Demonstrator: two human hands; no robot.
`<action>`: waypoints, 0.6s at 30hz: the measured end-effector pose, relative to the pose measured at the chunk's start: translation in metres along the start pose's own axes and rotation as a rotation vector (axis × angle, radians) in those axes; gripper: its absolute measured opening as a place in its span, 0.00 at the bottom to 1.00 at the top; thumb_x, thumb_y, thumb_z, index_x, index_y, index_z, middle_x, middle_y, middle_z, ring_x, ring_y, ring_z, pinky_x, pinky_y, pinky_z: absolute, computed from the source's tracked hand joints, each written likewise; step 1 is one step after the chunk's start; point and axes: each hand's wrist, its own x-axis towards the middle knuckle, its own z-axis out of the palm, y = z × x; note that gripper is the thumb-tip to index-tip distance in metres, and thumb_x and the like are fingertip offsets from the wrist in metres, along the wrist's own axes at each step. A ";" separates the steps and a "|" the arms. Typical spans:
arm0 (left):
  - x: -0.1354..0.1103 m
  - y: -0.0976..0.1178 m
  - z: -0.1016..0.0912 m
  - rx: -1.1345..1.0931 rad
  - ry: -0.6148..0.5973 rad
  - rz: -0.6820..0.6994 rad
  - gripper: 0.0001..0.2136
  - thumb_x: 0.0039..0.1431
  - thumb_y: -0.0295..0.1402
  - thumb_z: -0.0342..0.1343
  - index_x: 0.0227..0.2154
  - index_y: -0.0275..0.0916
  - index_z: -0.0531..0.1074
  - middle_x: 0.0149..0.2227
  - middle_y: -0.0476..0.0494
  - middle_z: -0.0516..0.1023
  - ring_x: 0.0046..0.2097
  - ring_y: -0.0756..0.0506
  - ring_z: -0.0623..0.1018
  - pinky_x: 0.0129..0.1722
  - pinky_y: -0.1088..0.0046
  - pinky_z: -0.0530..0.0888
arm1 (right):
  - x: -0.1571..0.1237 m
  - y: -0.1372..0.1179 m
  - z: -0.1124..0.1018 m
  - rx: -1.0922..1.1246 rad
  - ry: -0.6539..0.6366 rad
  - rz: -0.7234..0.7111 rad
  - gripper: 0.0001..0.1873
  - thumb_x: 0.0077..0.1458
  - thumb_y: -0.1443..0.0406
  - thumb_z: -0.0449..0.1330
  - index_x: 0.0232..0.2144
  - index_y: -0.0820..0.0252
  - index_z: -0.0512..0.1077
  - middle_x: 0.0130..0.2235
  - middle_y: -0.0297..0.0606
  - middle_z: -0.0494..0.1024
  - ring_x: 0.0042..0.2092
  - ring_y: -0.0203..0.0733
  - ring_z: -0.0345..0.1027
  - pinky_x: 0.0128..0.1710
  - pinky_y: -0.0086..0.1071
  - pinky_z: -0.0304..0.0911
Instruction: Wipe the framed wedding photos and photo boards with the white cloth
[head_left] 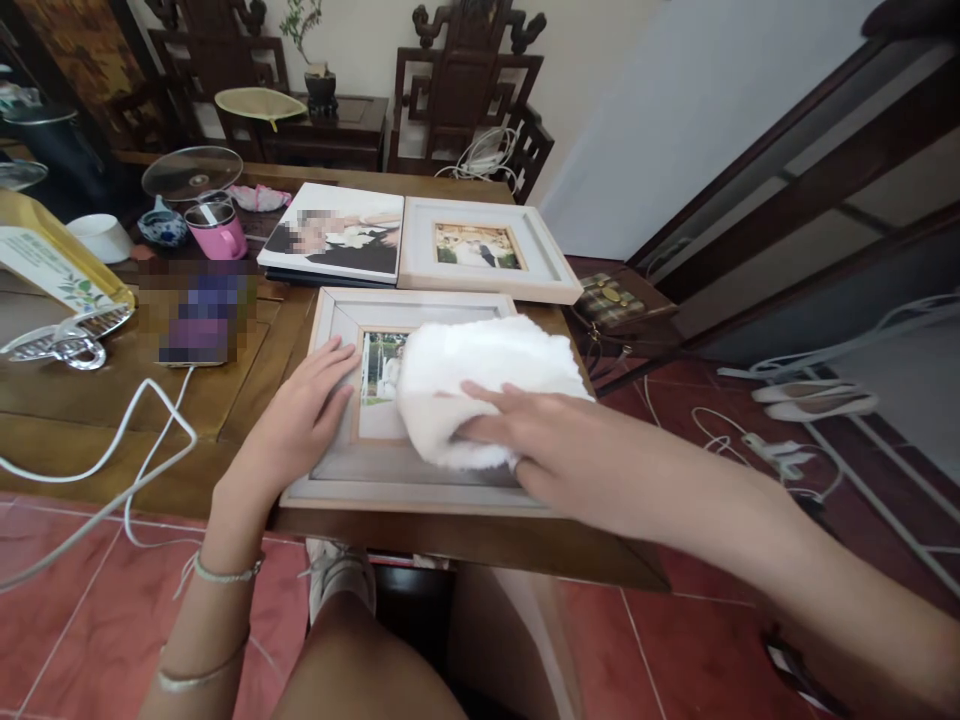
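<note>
A pale picture frame (450, 492) with a small photo in its middle lies flat near the front edge of the wooden table. On the frame's left side rests my left hand (315, 410), fingers stretched out over the border. My right hand (525, 435) grips a folded white cloth (480, 360) and presses it on the frame's right half. That cloth covers part of the photo and the frame's right border. Some fingers of my right hand are tucked into the cloth's fold and hidden.
Behind lie a second pale frame (555, 265) and a white photo album (345, 225). To the left are a phone (199, 320) on a white cable, a hair clip (67, 340), a yellow bottle (52, 250) and a pink mug (217, 235). A plaid bag (611, 300) sits at right.
</note>
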 end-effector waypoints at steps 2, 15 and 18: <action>0.000 0.000 0.000 0.001 -0.006 -0.002 0.20 0.70 0.36 0.43 0.59 0.34 0.68 0.64 0.35 0.68 0.68 0.38 0.61 0.67 0.51 0.59 | 0.014 0.010 0.000 -0.059 0.053 0.058 0.34 0.51 0.78 0.50 0.58 0.55 0.71 0.63 0.50 0.68 0.56 0.59 0.71 0.51 0.52 0.70; -0.006 -0.008 0.007 -0.055 0.293 -0.237 0.31 0.62 0.33 0.54 0.67 0.36 0.55 0.68 0.30 0.57 0.69 0.35 0.58 0.67 0.50 0.59 | 0.000 0.018 0.025 0.010 0.229 -0.210 0.32 0.45 0.79 0.49 0.49 0.55 0.76 0.60 0.43 0.72 0.61 0.52 0.65 0.57 0.48 0.64; -0.007 -0.014 0.012 -0.209 0.290 -0.325 0.33 0.61 0.35 0.56 0.67 0.34 0.53 0.67 0.27 0.60 0.65 0.34 0.66 0.64 0.50 0.63 | -0.022 0.034 0.031 0.132 0.373 -0.068 0.18 0.48 0.74 0.50 0.32 0.54 0.77 0.37 0.37 0.81 0.39 0.44 0.75 0.40 0.36 0.70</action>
